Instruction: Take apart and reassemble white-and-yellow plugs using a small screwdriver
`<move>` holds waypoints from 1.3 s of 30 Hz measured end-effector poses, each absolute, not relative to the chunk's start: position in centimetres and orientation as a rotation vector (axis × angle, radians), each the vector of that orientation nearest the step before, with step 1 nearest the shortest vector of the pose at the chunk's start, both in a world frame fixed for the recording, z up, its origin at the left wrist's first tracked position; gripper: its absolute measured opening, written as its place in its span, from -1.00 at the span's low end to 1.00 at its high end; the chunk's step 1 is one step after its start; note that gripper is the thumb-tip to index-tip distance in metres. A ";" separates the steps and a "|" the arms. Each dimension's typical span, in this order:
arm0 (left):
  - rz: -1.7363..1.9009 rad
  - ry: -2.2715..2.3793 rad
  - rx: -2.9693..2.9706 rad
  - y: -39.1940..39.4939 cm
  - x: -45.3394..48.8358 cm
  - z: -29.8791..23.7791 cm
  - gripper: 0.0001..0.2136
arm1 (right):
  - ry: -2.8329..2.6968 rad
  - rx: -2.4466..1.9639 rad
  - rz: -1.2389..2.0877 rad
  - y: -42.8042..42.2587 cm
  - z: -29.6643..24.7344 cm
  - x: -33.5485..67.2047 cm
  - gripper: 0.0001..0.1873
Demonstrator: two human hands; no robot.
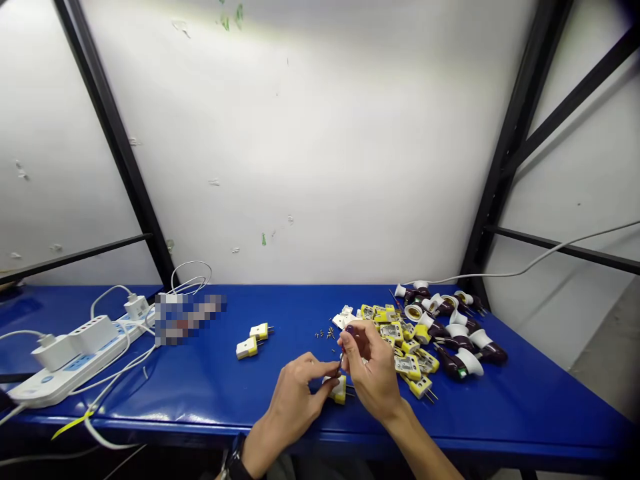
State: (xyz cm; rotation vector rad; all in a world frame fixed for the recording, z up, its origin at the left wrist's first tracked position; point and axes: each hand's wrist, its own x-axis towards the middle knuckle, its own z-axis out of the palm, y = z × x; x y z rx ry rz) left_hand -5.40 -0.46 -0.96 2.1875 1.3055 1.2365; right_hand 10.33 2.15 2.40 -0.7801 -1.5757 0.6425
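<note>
My right hand [369, 363] is closed around a small screwdriver [349, 331] with a dark purple handle, its thin shaft pointing down. Thumb and forefinger of my left hand [303, 387] are pinched together by the screwdriver's tip; whatever sits between them is too small to make out. Just under those fingertips a yellow and white plug [339, 392] lies on the table, prongs to the right, partly covered. Behind my hands are several loose small screws [330, 333] and white plug covers [344, 316]. Two yellow and white plugs [253, 339] lie to the left.
Right of my hands is a pile of open yellow plug bodies [407, 363], then several dark purple and white lamp holders [453, 363]. A white power strip [75, 367] with cables lies at the left of the blue table [200, 387]. Black frame posts [493, 180] flank the white back wall.
</note>
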 end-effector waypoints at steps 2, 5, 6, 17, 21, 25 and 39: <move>1.186 1.345 2.164 -0.4 -5.5 -1.1 -0.74 | -1.617 -0.794 0.618 2.5 2.2 10.2 -0.84; 1.114 1.379 2.127 -0.5 -5.8 -1.4 -0.76 | -1.713 -0.788 0.609 2.9 1.9 10.1 -0.86; 1.099 1.379 2.118 -0.5 -5.9 -1.4 -0.76 | -1.745 -0.782 0.612 3.0 1.7 10.2 -0.87; 1.218 1.285 2.073 0.3 -5.3 -1.2 -0.87 | -1.766 -0.848 0.626 2.8 2.6 10.0 -0.74; 1.185 1.278 2.208 0.3 -5.4 -1.2 -0.80 | -1.756 -0.766 0.776 2.7 3.0 10.2 -0.76; 1.154 1.303 2.261 -0.1 -5.6 -1.2 -0.77 | -1.888 -0.727 0.677 2.5 3.2 10.4 -0.83; 1.156 1.329 2.250 0.2 -5.4 -1.3 -0.80 | -1.862 -0.751 0.653 2.1 3.6 10.3 -0.80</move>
